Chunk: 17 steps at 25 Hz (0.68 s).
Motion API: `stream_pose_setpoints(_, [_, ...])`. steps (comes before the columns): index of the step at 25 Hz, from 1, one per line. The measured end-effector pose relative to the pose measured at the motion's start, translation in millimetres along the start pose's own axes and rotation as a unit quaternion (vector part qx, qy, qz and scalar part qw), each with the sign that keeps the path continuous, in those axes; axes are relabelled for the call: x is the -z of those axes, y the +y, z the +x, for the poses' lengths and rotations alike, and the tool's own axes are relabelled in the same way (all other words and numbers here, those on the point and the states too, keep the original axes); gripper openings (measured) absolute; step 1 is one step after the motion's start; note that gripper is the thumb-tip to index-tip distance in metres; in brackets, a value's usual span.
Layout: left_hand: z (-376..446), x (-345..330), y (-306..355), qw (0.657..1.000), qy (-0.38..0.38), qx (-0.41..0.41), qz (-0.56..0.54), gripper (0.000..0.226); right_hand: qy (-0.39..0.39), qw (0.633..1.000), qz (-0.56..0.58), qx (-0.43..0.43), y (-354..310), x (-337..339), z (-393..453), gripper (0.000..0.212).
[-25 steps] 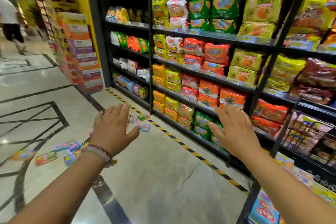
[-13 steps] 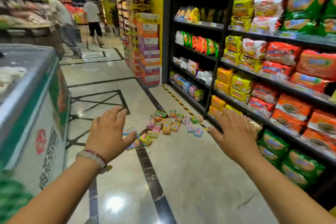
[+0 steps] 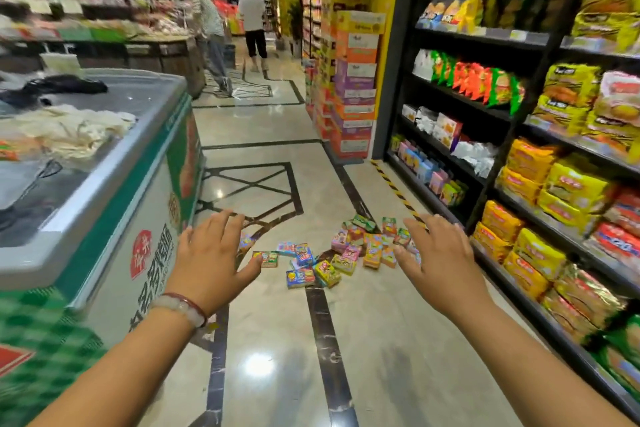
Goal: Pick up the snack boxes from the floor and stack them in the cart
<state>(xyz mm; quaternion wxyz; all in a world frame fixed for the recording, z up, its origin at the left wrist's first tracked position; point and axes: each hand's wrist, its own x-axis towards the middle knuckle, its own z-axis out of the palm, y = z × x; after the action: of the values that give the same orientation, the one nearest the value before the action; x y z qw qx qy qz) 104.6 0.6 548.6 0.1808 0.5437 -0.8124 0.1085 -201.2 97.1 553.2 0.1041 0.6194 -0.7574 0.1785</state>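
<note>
Head view: left hand (image 3: 211,253), beaded bracelet on wrist, held out palm down, fingers spread and relaxed, grasping nothing. Right hand (image 3: 438,258) same pose, released, empty. Scatter of small bright cardboard snack boxes (image 3: 332,253) lying on glossy marble floor (image 3: 277,357), between and beyond both hands, not touched. One flat box just past left thumb, yellow box and blue box nearest the centre, pink and orange ones close by right fingertips, partly hidden behind that hand. Green-and-white chest freezer (image 3: 114,184) close on outer side of left hand. Black shelving with yellow and orange noodle packets (image 3: 554,184) close on outer side of right hand. Cart not in view.

Step in hand, judged: approach, before first pickup; nothing stacked yet. Advice for doing it well: crouch low before reaching, hands are well above the floor. Start with the loose outliers nearest each hand, then the heap. Pinch across short edges, thumb one side, fingers the other; light card likely crushes under a hard squeeze. Gather same-size boxes face to face for a square handful, easier stacking later. Keep right elbow off the lower shelf packets. Watch slide on polished floor; press down slightly before lifting.
</note>
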Motion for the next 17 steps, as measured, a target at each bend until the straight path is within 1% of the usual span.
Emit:
stream_pose_setpoints(2, [24, -15, 7, 1.000, -0.015, 0.011, 0.010, 0.076, -0.001, 1.000, 0.009, 0.011, 12, -17, 33, 0.066])
stream_pose_setpoints(7, [95, -46, 29, 0.998, -0.033, 0.042, 0.015, 0.090, -0.021, 0.998, 0.021, 0.050, 41, -50, 114, 0.072])
stream_pose_setpoints(9, [122, -59, 37, 0.998, -0.039, 0.047, 0.007, 0.092, -0.017, 0.998, 0.033, 0.046, 52, -61, 141, 0.076])
stream_pose_setpoints(13, [155, -87, 43, 0.997, -0.053, 0.053, -0.004, 0.091, -0.036, 0.998, 0.041, 0.035, 64, -81, 178, 0.084])
stream_pose_setpoints(17, [188, -118, 33, 0.996, -0.073, 0.048, -0.006, 0.085, -0.054, 0.997, 0.043, 0.024, 67, -105, 212, 0.083])
